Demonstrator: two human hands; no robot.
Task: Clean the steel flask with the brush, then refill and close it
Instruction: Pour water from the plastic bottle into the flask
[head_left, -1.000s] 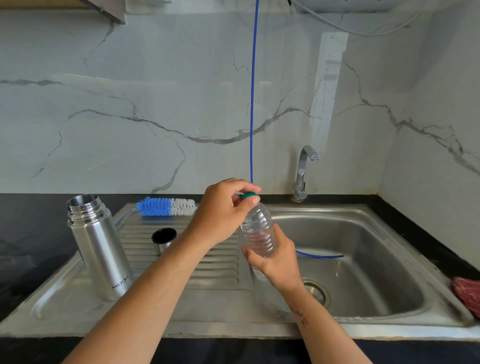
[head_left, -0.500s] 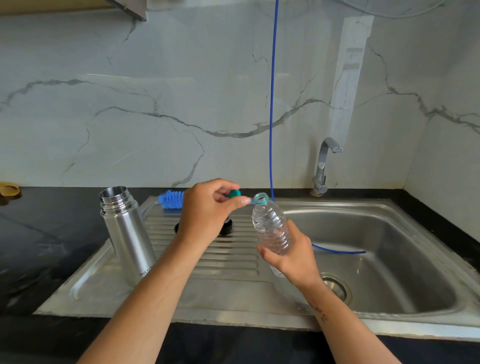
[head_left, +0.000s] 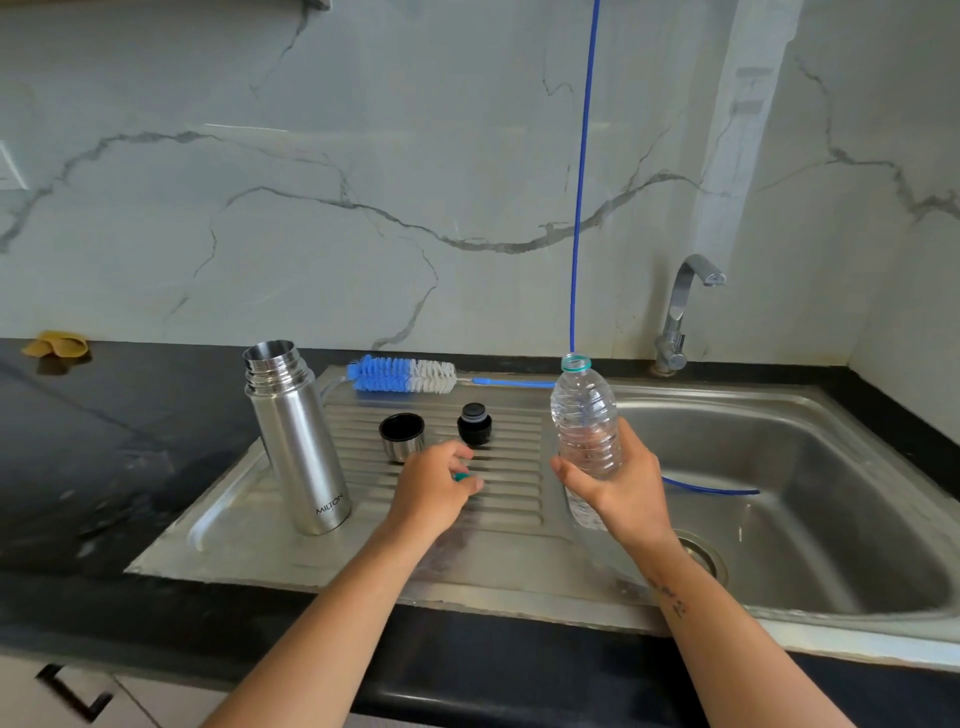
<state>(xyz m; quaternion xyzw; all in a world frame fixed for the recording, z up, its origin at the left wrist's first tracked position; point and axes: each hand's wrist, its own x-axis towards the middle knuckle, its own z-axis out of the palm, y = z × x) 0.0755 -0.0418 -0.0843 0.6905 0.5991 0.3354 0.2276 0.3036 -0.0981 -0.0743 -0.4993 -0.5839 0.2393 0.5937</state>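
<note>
The steel flask (head_left: 296, 441) stands upright and uncapped on the left of the ribbed drainboard (head_left: 509, 467). Behind it lies the blue and white bottle brush (head_left: 402, 375). The flask's steel cup lid (head_left: 401, 436) and black stopper (head_left: 474, 424) rest on the ribs. My left hand (head_left: 434, 491) is low over the drainboard, fingers closed on a small teal bottle cap (head_left: 460, 476). My right hand (head_left: 615, 480) holds a clear plastic water bottle (head_left: 586, 431) upright with its mouth uncovered, at the sink's left edge.
The steel sink basin (head_left: 810, 467) with its drain lies to the right, a tap (head_left: 680, 312) behind it. A thin blue hose (head_left: 581, 182) hangs down the marble wall into the basin. Black countertop (head_left: 104, 441) spreads left, a yellowish cloth (head_left: 56, 345) at its back.
My left hand unscrewed the teal cap from the plastic bottle and carried it down to the drainboard. The view shifted left, showing the cup lid and stopper.
</note>
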